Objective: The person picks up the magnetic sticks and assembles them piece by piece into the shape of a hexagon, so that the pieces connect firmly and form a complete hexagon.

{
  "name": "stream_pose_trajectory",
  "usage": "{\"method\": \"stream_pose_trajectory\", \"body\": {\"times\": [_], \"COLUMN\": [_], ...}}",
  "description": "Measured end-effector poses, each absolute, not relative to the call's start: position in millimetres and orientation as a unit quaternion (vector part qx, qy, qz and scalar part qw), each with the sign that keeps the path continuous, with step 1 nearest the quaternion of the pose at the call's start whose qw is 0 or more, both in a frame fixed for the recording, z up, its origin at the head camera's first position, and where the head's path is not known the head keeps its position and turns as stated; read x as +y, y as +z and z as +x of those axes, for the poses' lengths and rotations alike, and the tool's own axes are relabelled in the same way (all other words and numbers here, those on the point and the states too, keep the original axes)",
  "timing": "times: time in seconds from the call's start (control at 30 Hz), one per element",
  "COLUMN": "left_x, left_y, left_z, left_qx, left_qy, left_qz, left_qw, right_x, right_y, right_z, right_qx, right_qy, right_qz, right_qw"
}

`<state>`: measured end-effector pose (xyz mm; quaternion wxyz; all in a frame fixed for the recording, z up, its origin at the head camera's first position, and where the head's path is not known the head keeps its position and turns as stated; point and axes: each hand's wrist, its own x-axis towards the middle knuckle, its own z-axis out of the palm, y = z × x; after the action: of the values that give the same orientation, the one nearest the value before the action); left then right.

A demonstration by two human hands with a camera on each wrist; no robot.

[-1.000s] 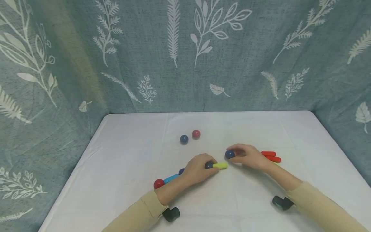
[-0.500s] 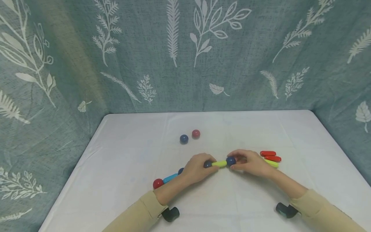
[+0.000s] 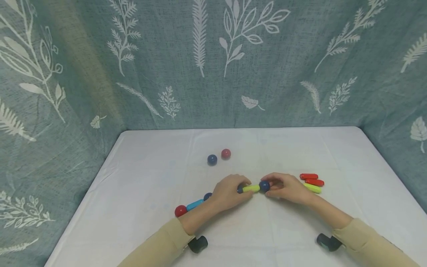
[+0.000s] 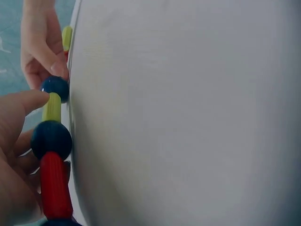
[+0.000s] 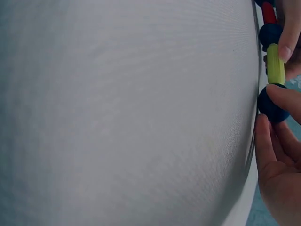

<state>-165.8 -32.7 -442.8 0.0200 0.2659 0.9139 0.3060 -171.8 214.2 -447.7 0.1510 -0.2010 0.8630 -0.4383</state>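
A chain of balls and rods runs across the white table (image 3: 150, 163). From the left it has a red ball (image 3: 181, 211), a light blue rod (image 3: 195, 205) and a dark blue ball (image 3: 208, 196). A red rod (image 4: 55, 186) follows, mostly behind my left hand in the head view, then another dark blue ball (image 4: 51, 139) and a yellow-green rod (image 3: 251, 188). My left hand (image 3: 230, 193) holds the yellow-green rod between thumb and fingers. At its far end, my right hand (image 3: 289, 189) pinches a dark blue ball (image 3: 264, 186), which meets the rod's tip.
Behind the hands lie a loose dark blue ball (image 3: 212, 160) and a loose red ball (image 3: 225, 154). Beyond my right hand are two red rods (image 3: 308, 176) and a spare yellow-green rod (image 3: 313, 188). A leaf-patterned curtain (image 3: 213, 92) hangs along the table's back edge.
My right hand has brought its dark blue ball nearer to me and onto the free end of the yellow-green rod. The chain has shifted slightly left with my left hand still gripping it.
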Motion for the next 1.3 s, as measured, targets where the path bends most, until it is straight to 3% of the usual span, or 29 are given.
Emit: {"method": "stream_pose_trajectory", "body": {"times": [0.2, 0.5, 0.83, 1.13, 1.3], "left_x": [-13, 2, -1, -11, -12], "left_y": [-442, -446, -447, -447, -447], "left_z": [-171, -173, -172, -173, -172], "left_qx": [0.920, 0.924, 0.916, 0.911, 0.909], "left_qy": [0.290, 0.282, 0.299, 0.314, 0.317], "left_qz": [0.258, 0.256, 0.261, 0.259, 0.258], "left_qw": [0.047, 0.043, 0.057, 0.072, 0.079], "right_x": [215, 223, 269, 297, 293], "right_y": [-449, -447, -420, -424, -428], "right_z": [-172, -170, -173, -171, -171], "right_qx": [0.864, 0.877, 0.937, 0.960, 0.960], "right_qy": [-0.439, -0.423, -0.315, -0.270, -0.273], "right_qz": [-0.196, -0.182, -0.150, -0.061, -0.051], "right_qw": [0.151, 0.135, -0.018, 0.040, 0.032]}}
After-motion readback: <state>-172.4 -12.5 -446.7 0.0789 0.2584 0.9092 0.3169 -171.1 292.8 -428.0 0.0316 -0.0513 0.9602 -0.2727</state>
